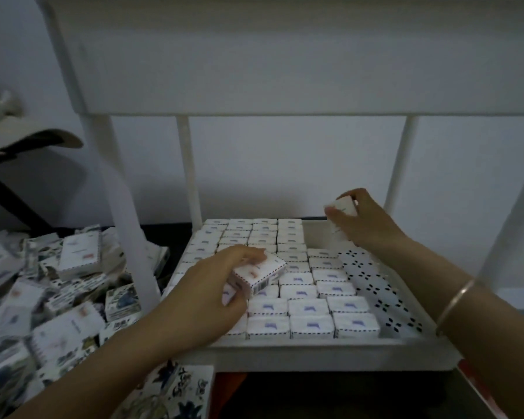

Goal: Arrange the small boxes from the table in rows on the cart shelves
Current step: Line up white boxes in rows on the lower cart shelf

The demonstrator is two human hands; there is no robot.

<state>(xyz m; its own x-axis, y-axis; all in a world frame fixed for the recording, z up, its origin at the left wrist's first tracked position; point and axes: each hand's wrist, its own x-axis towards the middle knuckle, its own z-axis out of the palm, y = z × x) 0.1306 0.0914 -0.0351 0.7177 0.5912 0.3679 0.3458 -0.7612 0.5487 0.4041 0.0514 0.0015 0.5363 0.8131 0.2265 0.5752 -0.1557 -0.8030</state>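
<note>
One small box is in the left hand. The thumb and fingers curl round it and hold it tilted, just above the rows of boxes on the cart shelf. The box is white with a striped edge and a bar code on its end.

A second small box is in the right hand. The fingertips pinch it at the far right corner of the shelf, higher than the rows.

The rows fill most of the shelf. The boxes are white, each with a little blue mark on top, and they sit side by side, touching. On the right side a bare strip of shelf floor shows, with small dark holes in a pattern.

To the left of the cart lies a messy pile of boxes, some white and some with blue pictures. A white post of the cart stands between the pile and the shelf. At the bottom, near the left arm, lies a bigger box with blue drawings.

A thin bangle is on the right wrist. Above the hands is the upper shelf of the cart. A pale wall is behind it all.
</note>
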